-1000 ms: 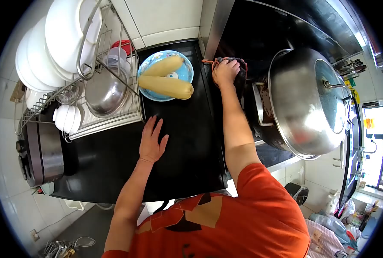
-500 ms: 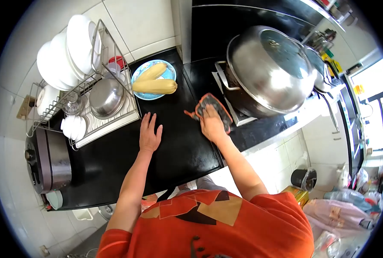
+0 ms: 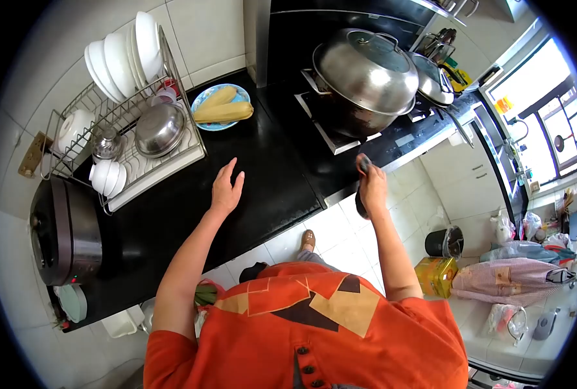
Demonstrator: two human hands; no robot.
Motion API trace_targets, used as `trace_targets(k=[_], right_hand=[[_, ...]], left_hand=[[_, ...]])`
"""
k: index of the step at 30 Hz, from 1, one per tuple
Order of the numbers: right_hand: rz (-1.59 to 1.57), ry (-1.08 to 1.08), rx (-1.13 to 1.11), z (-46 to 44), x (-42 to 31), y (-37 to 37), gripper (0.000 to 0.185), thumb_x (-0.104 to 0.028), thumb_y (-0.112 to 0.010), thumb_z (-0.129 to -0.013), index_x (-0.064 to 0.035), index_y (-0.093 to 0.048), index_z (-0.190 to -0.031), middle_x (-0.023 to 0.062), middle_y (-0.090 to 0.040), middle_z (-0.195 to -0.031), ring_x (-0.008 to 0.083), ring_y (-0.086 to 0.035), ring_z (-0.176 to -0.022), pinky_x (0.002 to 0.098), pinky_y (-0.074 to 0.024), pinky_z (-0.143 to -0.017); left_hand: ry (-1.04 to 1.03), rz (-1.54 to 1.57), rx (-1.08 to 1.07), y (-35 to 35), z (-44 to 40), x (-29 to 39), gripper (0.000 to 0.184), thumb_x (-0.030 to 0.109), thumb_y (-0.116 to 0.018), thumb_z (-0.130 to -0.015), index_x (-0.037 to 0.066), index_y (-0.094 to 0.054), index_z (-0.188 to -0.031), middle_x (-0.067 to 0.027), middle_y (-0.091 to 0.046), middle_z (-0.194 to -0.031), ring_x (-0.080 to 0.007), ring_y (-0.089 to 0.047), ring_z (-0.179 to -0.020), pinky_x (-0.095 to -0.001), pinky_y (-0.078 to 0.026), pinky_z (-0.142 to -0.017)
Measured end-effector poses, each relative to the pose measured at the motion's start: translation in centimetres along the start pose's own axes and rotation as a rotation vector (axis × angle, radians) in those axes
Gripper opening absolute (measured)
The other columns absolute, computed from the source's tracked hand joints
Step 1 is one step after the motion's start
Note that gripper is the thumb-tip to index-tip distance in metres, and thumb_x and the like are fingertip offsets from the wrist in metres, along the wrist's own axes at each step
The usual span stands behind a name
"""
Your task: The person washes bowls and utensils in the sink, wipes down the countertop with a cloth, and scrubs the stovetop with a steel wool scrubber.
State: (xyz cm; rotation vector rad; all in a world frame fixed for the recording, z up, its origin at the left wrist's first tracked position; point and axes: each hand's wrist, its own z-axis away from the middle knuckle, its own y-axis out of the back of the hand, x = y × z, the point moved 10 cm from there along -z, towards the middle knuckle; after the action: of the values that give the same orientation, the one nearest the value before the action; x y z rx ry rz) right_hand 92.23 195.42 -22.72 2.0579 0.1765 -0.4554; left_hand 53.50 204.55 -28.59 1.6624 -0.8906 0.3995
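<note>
Where the dark cloth hangs: right hand's closed grip, past the table's front edge.
Left hand: released, over the table.
Cloth step: apparently held clear; next move needs a firm grasp.

A kitchen: dish rack upper left, pot on the stove upper right, cooker far left.

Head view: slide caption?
Right hand grips a dark cloth; left hand, fingers extended, over the black countertop.
</note>
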Motion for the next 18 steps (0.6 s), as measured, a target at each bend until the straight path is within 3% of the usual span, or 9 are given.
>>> trace_targets(k=[2,5,6,9,11,13,15,17,18], right_hand=[[-0.055,0.230,0.044,-0.9,-3.7,-0.4,0.040,0.004,-0.061,-0.074,0.0002,-0.058,-0.114,0.0180,-0.059,-0.115,0.0380,-0.054,-0.101,0.0444,-0.0455,-0.090],[-0.132,0.340,0.036,-1.9,-7.6,-1.8,0.044,0.000,-0.065,-0.074,0.0005,-0.057,-0.117,0.0179,-0.056,-0.120,0.0382,-0.053,-0.104,0.0426,-0.0448,-0.093],[-0.143,0.367,-0.023,-1.8,-7.7,-3.7,0.045,0.001,-0.062,-0.072,0.0001,-0.057,-0.117,0.0165,-0.055,-0.124,0.0369,-0.052,-0.104,0.0423,-0.0453,-0.090],[0.109,0.474,-0.422,0.4,-6.3,-10.1,0.041,-0.027,-0.065,-0.083,-0.0104,-0.060,-0.120,0.0125,-0.054,-0.127,0.0342,-0.052,-0.111,0.0450,-0.0428,-0.094],[0.064,0.476,-0.502,0.5,-4.7,-9.5,0.048,-0.042,-0.064,-0.084,-0.0148,-0.060,-0.124,0.0134,-0.052,-0.132,0.0335,-0.049,-0.118,0.0461,-0.0401,-0.098],[-0.211,0.349,-0.719,-1.5,-3.2,-5.7,0.048,-0.033,-0.064,-0.085,-0.0107,-0.058,-0.127,0.0202,-0.046,-0.138,0.0388,-0.044,-0.126,0.0439,-0.0376,-0.104],[-0.403,0.297,-0.903,-4.5,0.2,-2.2,0.045,-0.028,-0.061,-0.087,-0.0014,-0.058,-0.124,0.0225,-0.055,-0.129,0.0374,-0.055,-0.115,0.0390,-0.0438,-0.100],[-0.417,0.255,-0.914,-8.9,4.6,2.9,0.038,-0.029,-0.058,-0.091,0.0018,-0.063,-0.113,0.0203,-0.066,-0.108,0.0333,-0.065,-0.096,0.0383,-0.0510,-0.088],[-0.479,0.201,-0.882,-11.9,7.2,4.6,0.037,-0.029,-0.057,-0.093,0.0023,-0.063,-0.111,0.0150,-0.069,-0.099,0.0260,-0.068,-0.085,0.0356,-0.0535,-0.080]], left_hand=[[0.180,0.321,-0.011,-0.8,-0.7,-1.1,0.043,0.025,-0.057,-0.095,0.003,-0.052,-0.132,-0.0176,-0.061,-0.119,-0.0267,-0.064,-0.102,-0.0331,-0.051,-0.087],[0.207,0.424,-0.033,-1.9,-2.7,-0.1,0.039,0.024,-0.057,-0.096,0.001,-0.055,-0.127,-0.0152,-0.065,-0.110,-0.0197,-0.067,-0.090,-0.0280,-0.053,-0.078],[0.248,0.482,-0.079,-2.0,-3.3,1.3,0.041,0.027,-0.055,-0.097,0.002,-0.054,-0.129,-0.0121,-0.065,-0.110,-0.0176,-0.066,-0.090,-0.0283,-0.052,-0.077],[0.359,0.620,-0.184,-1.9,-5.5,5.9,0.044,0.032,-0.052,-0.098,0.003,-0.052,-0.131,-0.0099,-0.065,-0.111,-0.0180,-0.066,-0.089,-0.0302,-0.053,-0.076],[0.360,0.632,-0.214,-1.8,-7.7,8.9,0.049,0.036,-0.049,-0.099,0.004,-0.047,-0.135,-0.0117,-0.062,-0.117,-0.0204,-0.065,-0.092,-0.0327,-0.053,-0.077],[0.453,0.740,-0.245,-2.4,-9.7,11.2,0.053,0.038,-0.049,-0.099,0.003,-0.042,-0.138,-0.0158,-0.058,-0.123,-0.0227,-0.064,-0.096,-0.0345,-0.054,-0.078],[0.506,0.833,-0.253,-3.2,-12.0,13.3,0.062,0.044,-0.047,-0.099,0.001,-0.036,-0.141,-0.0198,-0.054,-0.127,-0.0265,-0.063,-0.104,-0.0380,-0.054,-0.083],[0.563,0.918,-0.205,-3.9,-14.2,15.1,0.056,0.042,-0.048,-0.098,0.001,-0.040,-0.136,-0.0190,-0.056,-0.123,-0.0275,-0.063,-0.105,-0.0389,-0.054,-0.083],[0.566,0.911,-0.193,-4.1,-15.3,16.0,0.056,0.042,-0.048,-0.098,0.001,-0.040,-0.136,-0.0190,-0.056,-0.123,-0.0275,-0.063,-0.105,-0.0389,-0.054,-0.083]])
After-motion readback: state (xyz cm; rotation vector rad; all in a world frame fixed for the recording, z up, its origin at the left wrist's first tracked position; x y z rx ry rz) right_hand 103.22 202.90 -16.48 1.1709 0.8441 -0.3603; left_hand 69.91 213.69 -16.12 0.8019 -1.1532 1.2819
